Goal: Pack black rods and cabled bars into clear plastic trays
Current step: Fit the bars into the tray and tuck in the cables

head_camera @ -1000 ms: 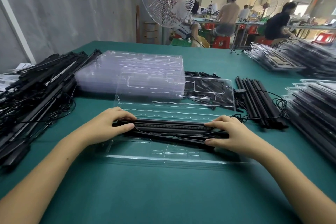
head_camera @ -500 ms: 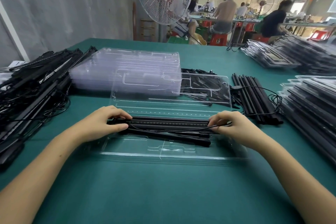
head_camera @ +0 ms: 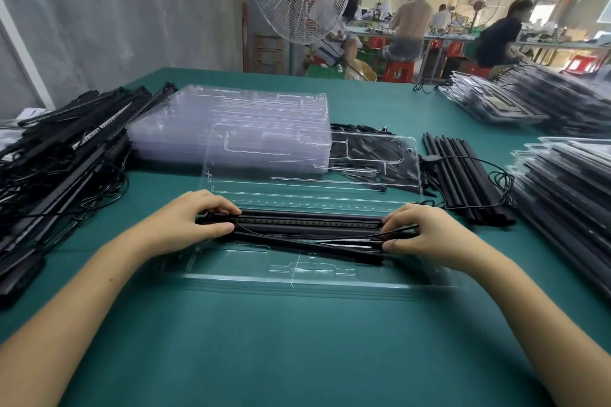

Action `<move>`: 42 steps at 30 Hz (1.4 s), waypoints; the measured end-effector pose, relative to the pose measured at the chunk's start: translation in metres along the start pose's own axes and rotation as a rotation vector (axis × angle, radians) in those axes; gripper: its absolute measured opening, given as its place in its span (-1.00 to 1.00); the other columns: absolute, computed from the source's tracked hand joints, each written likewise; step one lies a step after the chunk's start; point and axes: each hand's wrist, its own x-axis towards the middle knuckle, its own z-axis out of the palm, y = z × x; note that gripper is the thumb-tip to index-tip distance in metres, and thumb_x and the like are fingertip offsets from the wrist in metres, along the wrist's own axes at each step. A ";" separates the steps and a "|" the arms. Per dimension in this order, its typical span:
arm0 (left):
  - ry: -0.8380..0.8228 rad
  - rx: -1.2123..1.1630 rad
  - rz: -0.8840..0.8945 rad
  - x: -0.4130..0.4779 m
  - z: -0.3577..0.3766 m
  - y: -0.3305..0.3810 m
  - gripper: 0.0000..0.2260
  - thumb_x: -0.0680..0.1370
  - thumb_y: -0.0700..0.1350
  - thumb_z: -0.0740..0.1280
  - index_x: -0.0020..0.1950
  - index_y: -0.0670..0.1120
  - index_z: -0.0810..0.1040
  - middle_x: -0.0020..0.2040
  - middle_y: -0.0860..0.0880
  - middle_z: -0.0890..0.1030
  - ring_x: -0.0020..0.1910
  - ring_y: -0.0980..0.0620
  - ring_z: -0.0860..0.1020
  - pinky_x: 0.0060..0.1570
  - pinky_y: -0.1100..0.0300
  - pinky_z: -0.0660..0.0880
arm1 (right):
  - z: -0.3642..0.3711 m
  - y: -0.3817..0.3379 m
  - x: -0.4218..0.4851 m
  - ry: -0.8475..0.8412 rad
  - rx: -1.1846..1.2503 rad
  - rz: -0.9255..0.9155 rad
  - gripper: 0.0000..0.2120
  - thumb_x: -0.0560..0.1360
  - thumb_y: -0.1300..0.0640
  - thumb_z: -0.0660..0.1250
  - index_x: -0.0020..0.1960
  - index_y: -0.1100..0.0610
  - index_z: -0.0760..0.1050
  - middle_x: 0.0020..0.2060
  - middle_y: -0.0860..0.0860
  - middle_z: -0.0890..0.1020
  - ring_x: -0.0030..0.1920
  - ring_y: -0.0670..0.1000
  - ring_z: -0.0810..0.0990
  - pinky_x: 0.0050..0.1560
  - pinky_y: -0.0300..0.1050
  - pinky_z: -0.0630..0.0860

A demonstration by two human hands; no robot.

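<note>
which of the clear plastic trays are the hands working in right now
The open clear plastic tray nearest the person: left hand and right hand grip black bars over it. The stacked clear trays behind lie untouched.

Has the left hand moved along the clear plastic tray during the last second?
No. The left hand still grips the left ends of the black cabled bars, as far as before from the moulded notch in the clear plastic tray.

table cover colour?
Plain teal green; the table cover shows best in the head view.
</note>
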 end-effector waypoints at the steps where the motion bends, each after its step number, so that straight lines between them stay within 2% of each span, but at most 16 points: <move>1: -0.002 0.001 -0.001 0.000 0.000 0.000 -0.79 0.48 -0.04 0.43 0.00 0.27 0.55 -0.02 0.16 0.54 0.00 0.35 0.46 0.05 0.36 0.35 | -0.001 0.001 0.000 -0.011 -0.002 0.003 -0.85 0.36 0.10 0.51 -0.07 0.03 0.64 -0.01 -0.07 0.59 0.02 -0.10 0.55 0.00 -0.40 0.41; 2: -0.004 0.001 -0.002 0.000 0.000 0.000 -0.79 0.48 -0.04 0.43 0.00 0.27 0.55 -0.02 0.16 0.54 0.01 0.35 0.46 0.05 0.36 0.35 | -0.002 0.001 -0.001 -0.023 -0.009 0.000 -0.83 0.36 0.10 0.51 -0.05 0.01 0.64 -0.01 -0.10 0.59 0.02 -0.13 0.54 -0.05 -0.49 0.38; 4: -0.003 0.000 -0.002 0.000 0.000 0.000 -0.79 0.48 -0.04 0.43 0.00 0.26 0.55 -0.02 0.16 0.54 0.01 0.35 0.45 0.04 0.41 0.34 | -0.007 0.002 -0.003 -0.043 -0.012 -0.007 -0.82 0.37 0.12 0.49 -0.05 -0.02 0.62 -0.03 -0.16 0.59 0.01 -0.22 0.53 -0.07 -0.52 0.37; 7: 0.006 0.002 0.002 -0.001 -0.001 0.000 -0.79 0.49 -0.04 0.42 0.01 0.26 0.54 -0.01 0.20 0.55 0.02 0.37 0.46 -0.01 0.51 0.32 | -0.018 0.006 -0.007 -0.008 -0.018 0.009 -0.86 0.38 0.25 0.45 -0.17 0.03 0.60 -0.13 -0.10 0.65 -0.13 -0.28 0.56 -0.09 -0.37 0.47; 9: 0.019 -0.004 0.001 0.000 0.000 0.001 -0.78 0.50 -0.05 0.41 0.02 0.26 0.52 0.00 0.21 0.57 0.03 0.39 0.47 -0.01 0.52 0.33 | -0.025 0.009 -0.009 0.052 -0.086 0.037 -0.89 0.40 0.30 0.42 -0.18 0.10 0.61 -0.16 -0.02 0.66 -0.17 -0.19 0.58 -0.04 -0.24 0.50; 11: 0.020 0.009 0.006 0.000 0.000 0.002 -0.76 0.49 -0.06 0.42 0.02 0.27 0.50 0.00 0.21 0.57 0.03 0.40 0.47 0.03 0.45 0.36 | -0.030 0.010 -0.010 0.093 -0.175 0.047 -0.90 0.42 0.28 0.42 -0.08 0.17 0.64 -0.10 0.02 0.66 -0.13 -0.09 0.58 -0.03 -0.28 0.44; 14: 0.011 0.041 0.020 0.001 -0.001 0.002 -0.77 0.48 -0.06 0.44 -0.03 0.27 0.51 -0.02 0.22 0.57 0.00 0.40 0.47 0.01 0.38 0.38 | -0.039 0.004 -0.012 0.080 -0.308 0.088 -0.85 0.45 0.18 0.42 0.02 0.12 0.66 -0.06 -0.03 0.68 -0.09 -0.10 0.58 -0.02 -0.34 0.41; 16: 0.015 0.027 0.018 0.002 -0.002 0.002 -0.77 0.47 -0.07 0.45 -0.05 0.26 0.53 -0.04 0.23 0.58 -0.02 0.40 0.48 -0.01 0.39 0.38 | -0.047 -0.002 -0.018 0.062 -0.328 0.121 -0.89 0.44 0.12 0.43 -0.05 0.05 0.69 -0.22 -0.08 0.70 -0.27 -0.24 0.58 -0.17 -0.41 0.44; 18: 0.021 0.012 0.011 0.003 -0.002 0.001 -0.78 0.46 -0.07 0.46 -0.06 0.25 0.55 -0.05 0.24 0.58 -0.03 0.39 0.48 0.00 0.37 0.39 | -0.054 -0.007 -0.025 0.024 -0.348 0.138 -0.96 0.42 0.03 0.44 -0.16 -0.04 0.68 -0.41 -0.14 0.65 -0.44 -0.30 0.53 -0.35 -0.48 0.34; 21: 0.019 0.008 0.004 0.004 -0.002 0.000 -0.79 0.46 -0.06 0.46 -0.05 0.24 0.55 -0.05 0.23 0.58 -0.03 0.41 0.48 -0.01 0.39 0.38 | -0.053 -0.008 -0.039 -0.033 -0.351 0.128 -0.94 0.41 -0.04 0.45 -0.20 -0.08 0.66 -0.37 -0.17 0.63 -0.36 -0.28 0.54 -0.29 -0.44 0.37; 25: 0.022 0.009 0.004 0.004 -0.001 -0.001 -0.79 0.45 -0.06 0.46 -0.06 0.25 0.55 -0.05 0.23 0.58 -0.02 0.42 0.48 0.01 0.35 0.39 | -0.048 0.001 -0.053 0.007 -0.229 0.058 -0.87 0.43 -0.02 0.42 -0.26 -0.02 0.63 -0.38 -0.10 0.56 -0.33 -0.20 0.51 -0.26 -0.39 0.39; 29: 0.004 0.048 0.042 0.005 0.000 0.002 -0.72 0.46 -0.07 0.45 0.00 0.31 0.50 -0.01 0.20 0.55 0.02 0.33 0.47 0.08 0.23 0.41 | -0.040 0.012 -0.048 -0.024 -0.307 0.096 -0.81 0.48 -0.02 0.38 -0.14 0.09 0.66 -0.33 -0.08 0.57 -0.31 -0.19 0.48 -0.25 -0.40 0.37; 31: -0.018 0.094 0.070 0.006 -0.001 0.004 -0.69 0.48 -0.06 0.43 0.01 0.36 0.47 0.02 0.22 0.51 0.07 0.32 0.40 0.06 0.23 0.34 | -0.036 0.014 -0.045 -0.086 -0.321 0.130 -0.83 0.48 -0.01 0.38 -0.16 0.06 0.65 -0.31 -0.06 0.62 -0.31 -0.18 0.50 -0.27 -0.38 0.38; 33: -0.039 0.136 0.082 0.007 -0.002 0.006 -0.69 0.49 -0.04 0.42 -0.02 0.39 0.47 0.02 0.24 0.47 0.07 0.30 0.36 0.05 0.24 0.29 | -0.034 0.015 -0.043 -0.102 -0.303 0.146 -0.85 0.47 -0.01 0.39 -0.27 -0.04 0.57 -0.38 -0.08 0.58 -0.39 -0.19 0.46 -0.33 -0.38 0.37; 38: -0.064 0.146 0.067 0.008 -0.005 0.005 -0.71 0.48 -0.04 0.43 -0.06 0.39 0.50 -0.04 0.18 0.53 0.04 0.26 0.45 0.00 0.36 0.33 | -0.033 0.016 -0.043 -0.052 -0.212 0.170 -0.74 0.41 0.02 0.45 -0.34 -0.03 0.41 -0.44 -0.07 0.48 -0.44 -0.15 0.39 -0.40 -0.34 0.33; 42: -0.066 0.136 0.052 0.009 -0.006 0.004 -0.72 0.48 -0.06 0.43 -0.05 0.36 0.51 -0.05 0.16 0.53 0.03 0.23 0.46 0.02 0.28 0.35 | -0.031 0.011 -0.046 -0.082 -0.312 0.135 -0.76 0.42 0.04 0.44 -0.35 -0.05 0.44 -0.30 -0.08 0.50 -0.32 -0.16 0.44 -0.30 -0.38 0.35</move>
